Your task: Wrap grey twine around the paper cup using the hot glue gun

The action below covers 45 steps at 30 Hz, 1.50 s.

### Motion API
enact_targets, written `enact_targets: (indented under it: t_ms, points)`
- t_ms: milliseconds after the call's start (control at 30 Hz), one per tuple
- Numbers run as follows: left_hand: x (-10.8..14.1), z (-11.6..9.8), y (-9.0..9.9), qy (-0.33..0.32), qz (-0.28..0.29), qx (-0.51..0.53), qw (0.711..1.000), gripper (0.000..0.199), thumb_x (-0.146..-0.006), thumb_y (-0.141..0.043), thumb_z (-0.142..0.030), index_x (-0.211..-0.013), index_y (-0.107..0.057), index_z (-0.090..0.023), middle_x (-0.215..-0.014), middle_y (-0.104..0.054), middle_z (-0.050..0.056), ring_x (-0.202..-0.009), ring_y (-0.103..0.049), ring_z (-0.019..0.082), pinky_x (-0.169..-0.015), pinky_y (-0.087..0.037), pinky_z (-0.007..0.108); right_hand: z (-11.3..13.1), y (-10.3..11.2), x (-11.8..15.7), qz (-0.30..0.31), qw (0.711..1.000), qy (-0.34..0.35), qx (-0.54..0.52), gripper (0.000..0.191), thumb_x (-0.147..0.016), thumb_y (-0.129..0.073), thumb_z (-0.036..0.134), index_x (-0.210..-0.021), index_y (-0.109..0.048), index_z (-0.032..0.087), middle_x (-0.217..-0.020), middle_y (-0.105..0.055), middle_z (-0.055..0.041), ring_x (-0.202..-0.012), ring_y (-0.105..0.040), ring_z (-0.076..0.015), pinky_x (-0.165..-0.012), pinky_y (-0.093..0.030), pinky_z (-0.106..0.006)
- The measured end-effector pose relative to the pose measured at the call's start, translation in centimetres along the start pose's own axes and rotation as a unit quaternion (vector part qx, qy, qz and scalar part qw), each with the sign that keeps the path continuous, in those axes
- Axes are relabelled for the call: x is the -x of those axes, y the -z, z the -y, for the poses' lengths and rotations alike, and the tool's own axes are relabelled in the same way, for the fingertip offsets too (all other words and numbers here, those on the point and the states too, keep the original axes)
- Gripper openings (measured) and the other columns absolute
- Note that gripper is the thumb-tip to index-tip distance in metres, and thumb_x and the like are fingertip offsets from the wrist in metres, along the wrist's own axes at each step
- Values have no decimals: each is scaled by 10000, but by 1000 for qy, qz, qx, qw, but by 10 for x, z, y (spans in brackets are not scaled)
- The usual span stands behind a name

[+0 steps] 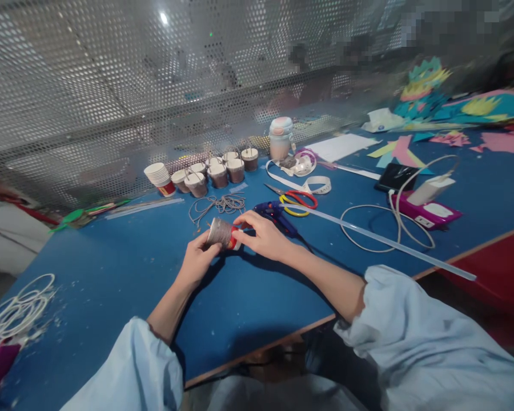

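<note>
A small paper cup [220, 234], tipped on its side, is held between my two hands above the blue table. Grey-brown cord covers much of its wall, and red paper shows toward the right end. My left hand [200, 255] is wrapped round the cord-covered part. With thumb and fingers, my right hand [259, 234] grips the red end. Just behind the cup lies a loose tangle of grey cord [223, 204]. A dark blue glue gun [274, 212] rests beyond my right hand, a long clear glue stick [377, 234] reaching right from it.
Several cord-wrapped cups [218, 176] and a stack of paper cups [159, 178] stand along the perforated metal screen [111, 74]. Scissors [298, 201], a measuring tape [319, 185] and a pastel bottle [281, 138] lie behind. A purple power strip [428, 211] sits right; white cable [19, 308] lies left.
</note>
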State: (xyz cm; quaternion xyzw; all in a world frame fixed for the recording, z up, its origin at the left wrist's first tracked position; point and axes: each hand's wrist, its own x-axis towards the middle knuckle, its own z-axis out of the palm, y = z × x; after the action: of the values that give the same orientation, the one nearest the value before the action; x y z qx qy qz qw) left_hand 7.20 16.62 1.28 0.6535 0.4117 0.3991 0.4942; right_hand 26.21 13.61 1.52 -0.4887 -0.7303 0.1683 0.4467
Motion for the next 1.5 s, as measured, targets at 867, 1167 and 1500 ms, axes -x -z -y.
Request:
enact_targets:
  t_ms: [867, 1167, 1500]
  points:
    - [3, -3, -7, -4, 4, -2, 1000, 216, -676, -683, -268, -848, -675, -137, -719, -663, 12, -604, -591, 136, -633, -520, 276, -2, -1, 4, -30, 966, 193, 169, 149, -903, -556, 237, -822, -663, 173, -812, -613, -66, -766, -503, -187, -706, -394, -340]
    - [2, 6, -4, -7, 1, -1, 1000, 218, -697, -686, -278, -860, -682, -133, -725, -670, 9, -620, -614, 140, -634, -515, 264, -1, -2, 5, -36, 963, 196, 182, 173, -900, -528, 233, -776, -632, 171, -789, -616, -61, -740, -487, -181, -692, -345, -327]
    - [-1, 10, -5, 11, 3, 88, 996, 225, -700, -696, -256, -891, -679, -138, -790, -683, 15, -672, -620, 136, -699, -534, 285, -5, -4, 5, -3, 955, 206, 215, 157, -896, -548, 234, -788, -641, 170, -784, -617, -49, -749, -501, -174, -689, -334, -309]
